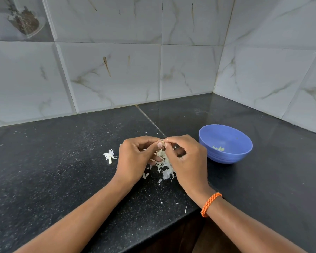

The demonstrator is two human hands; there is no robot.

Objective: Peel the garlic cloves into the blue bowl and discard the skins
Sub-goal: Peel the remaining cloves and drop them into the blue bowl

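A small garlic clove (162, 142) is pinched between the fingertips of my left hand (135, 157) and my right hand (185, 159), just above the black counter. Both hands meet at the clove, which is mostly hidden by the fingers. Under and between the hands lies a pile of white garlic skins (165, 167). A separate papery garlic stem piece (109, 155) lies to the left of my left hand. The blue bowl (241, 152) stands to the right of my right hand, with a few pale peeled pieces (218, 148) at its bottom.
The black granite counter (62, 170) runs into a corner of marbled wall tiles (117, 70). Its front edge steps back near the lower middle, under my right wrist with the orange bracelet (209, 204). Small skin flakes dot the counter.
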